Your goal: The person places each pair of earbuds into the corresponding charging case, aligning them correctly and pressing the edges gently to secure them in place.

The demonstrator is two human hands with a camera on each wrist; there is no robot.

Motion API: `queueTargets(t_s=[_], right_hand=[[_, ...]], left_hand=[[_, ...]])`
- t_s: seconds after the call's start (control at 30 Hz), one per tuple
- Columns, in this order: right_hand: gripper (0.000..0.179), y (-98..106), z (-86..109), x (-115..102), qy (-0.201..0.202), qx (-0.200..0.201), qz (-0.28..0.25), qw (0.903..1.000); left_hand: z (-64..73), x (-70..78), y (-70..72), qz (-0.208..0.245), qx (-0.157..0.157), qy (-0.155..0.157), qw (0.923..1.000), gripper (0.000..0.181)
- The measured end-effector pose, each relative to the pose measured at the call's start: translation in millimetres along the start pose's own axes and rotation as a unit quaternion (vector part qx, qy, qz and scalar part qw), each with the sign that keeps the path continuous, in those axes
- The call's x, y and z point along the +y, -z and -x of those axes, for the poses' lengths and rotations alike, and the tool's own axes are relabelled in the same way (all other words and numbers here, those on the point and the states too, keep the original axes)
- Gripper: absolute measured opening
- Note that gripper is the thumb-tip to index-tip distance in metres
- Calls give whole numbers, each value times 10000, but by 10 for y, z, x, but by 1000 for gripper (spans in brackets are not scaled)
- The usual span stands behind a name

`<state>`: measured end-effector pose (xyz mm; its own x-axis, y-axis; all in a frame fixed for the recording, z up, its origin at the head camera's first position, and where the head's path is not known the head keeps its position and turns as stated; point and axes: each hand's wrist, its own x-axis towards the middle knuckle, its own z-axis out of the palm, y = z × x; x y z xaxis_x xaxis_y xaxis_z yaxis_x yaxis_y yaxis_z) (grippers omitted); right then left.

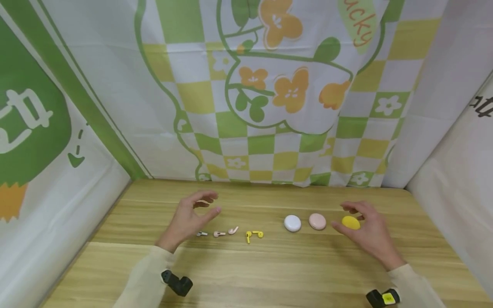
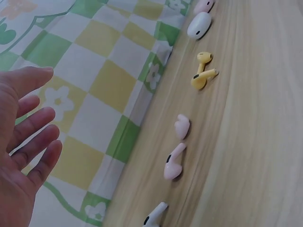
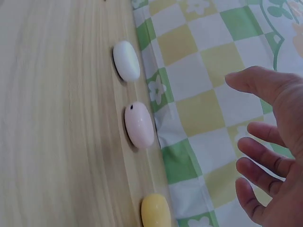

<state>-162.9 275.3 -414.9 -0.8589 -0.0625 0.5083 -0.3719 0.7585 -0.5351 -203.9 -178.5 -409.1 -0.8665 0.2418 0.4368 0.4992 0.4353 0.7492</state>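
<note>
Over the left part of the table hovers my left hand (image 1: pixel 186 221), fingers loosely bent and nothing in them. Below it lies a white earbud (image 1: pixel 202 234), partly hidden in the head view. Two pink earbuds (image 1: pixel 219 234) are just to its right, then two yellow earbuds (image 1: pixel 258 234) that lie close together. Farther right, a white earbud case (image 1: pixel 292 223), a pink case (image 1: pixel 317 221) and a yellow case (image 1: pixel 351 223) form a row. My right hand (image 1: pixel 371 233) is raised around the yellow case in the head view; its wrist view shows the hand (image 3: pixel 277 151) apart from it, holding nothing.
The wooden table (image 1: pixel 269 273) ends at the back against a hanging cloth (image 1: pixel 262 145) with green and yellow checks. Printed cloth walls stand at the left (image 1: pixel 96 141) and right (image 1: pixel 454 171). Each wrist wears a small black camera (image 1: pixel 177 283).
</note>
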Motion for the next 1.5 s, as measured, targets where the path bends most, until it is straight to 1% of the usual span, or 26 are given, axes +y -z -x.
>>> queueTargets(t_s=[0.1,0.27,0.47,0.63,0.83,1.0,1.1,1.3,1.5], right_hand=[[47,-61,4,-34,-83,22,-125,9999],[46,-207,24,-115,-261,-6,-161,9995],[47,-399,27,-211,-447,-363,-282,9979],[47,-556,3,-297,-836,-701,-380,9933],[47,-720,-33,-365,-970,-852,-261,9913],[47,-817,-42,-393,-1038,-825,-111,9911],[48,-843,-38,-416,-1140,-825,-46,9900],[50,-868,-39,-456,-1493,-996,-51,9838],[49,-890,-41,-468,-1602,-1092,-92,9810]], left_hand=[[10,-11,-64,255,1,94,9996,33],[31,-13,-158,388,-64,241,9989,31],[47,27,-273,368,-251,361,9984,31],[37,50,-335,374,-284,386,9982,32],[33,67,-363,341,-420,339,9980,33],[34,66,-370,336,-485,330,9977,34],[34,64,-374,351,-505,309,9976,34],[29,56,-382,354,-550,286,9974,35],[22,56,-387,345,-609,305,9971,36]])
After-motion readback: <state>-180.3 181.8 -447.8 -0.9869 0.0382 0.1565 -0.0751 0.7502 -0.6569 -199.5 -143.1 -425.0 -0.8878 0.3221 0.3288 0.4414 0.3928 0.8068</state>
